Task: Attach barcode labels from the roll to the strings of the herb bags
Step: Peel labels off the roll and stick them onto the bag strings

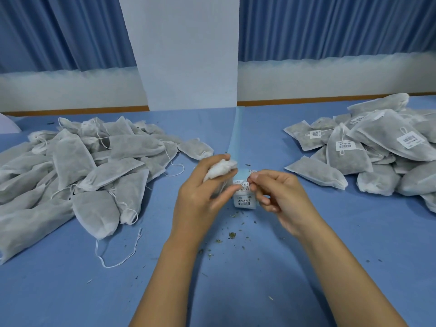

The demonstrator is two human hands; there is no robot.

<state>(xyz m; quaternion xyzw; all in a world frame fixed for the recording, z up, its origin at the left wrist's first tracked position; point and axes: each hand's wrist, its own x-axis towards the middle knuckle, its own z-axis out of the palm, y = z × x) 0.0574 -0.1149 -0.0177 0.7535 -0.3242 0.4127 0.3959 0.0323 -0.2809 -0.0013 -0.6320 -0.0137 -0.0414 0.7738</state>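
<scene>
Head cam: our L hand (203,197) grips a herb bag (220,169) by its bunched top, R hand (280,199) pinches a barcode label (244,188) w/ thumb & forefinger over the bench (306,256).

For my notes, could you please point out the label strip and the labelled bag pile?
label strip (244,201): head view, on its lowest barcode label.
labelled bag pile (345,145): head view, on a bag's white label.
</scene>
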